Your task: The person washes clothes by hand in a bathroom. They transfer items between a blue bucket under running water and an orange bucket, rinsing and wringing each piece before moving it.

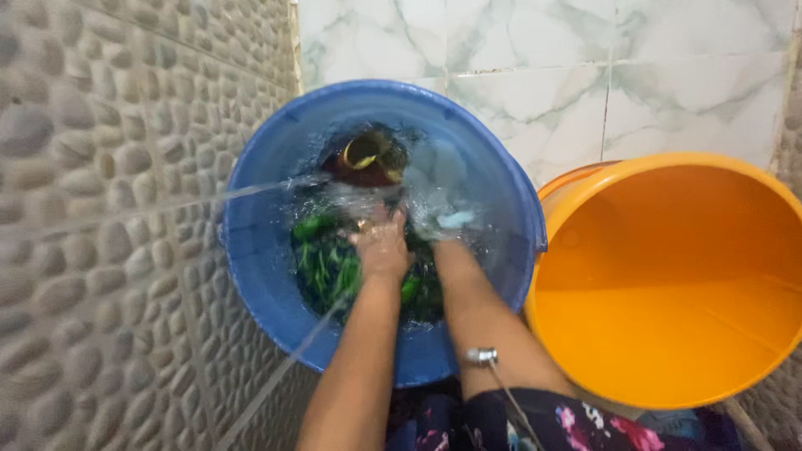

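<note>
Green cloth (330, 263) is being held down in a blue bucket (251, 225), which sits on the left against the pebble wall (92, 209). The cloth lies low in the water on the near-left side of the bucket, and something dark red with a yellow band (363, 159) can be seen at the far side, too blurred by the splashing to make out properly.

The left hand (382, 244) is laid over the cloth with fingers curled down into it, so it looks gripped or pressed rather than just touched. The right hand (441, 227) is sunk in the churned water just beside the left; how far it's opened or what it's got hold of can't be told, since it's hidden by foam and splash.

A thin stream of water (251, 190) is seen crossing from the left into the bucket. An orange bucket (668, 276) stands right next to the blue one, touching or nearly, with nothing visible inside.

For a decent wash here, the cloth should probably be kept fully under, squeezed and turned so all of it gets worked, and the splashing kept inside the rim. The marble tiles (585, 67) behind are best left dry.
</note>
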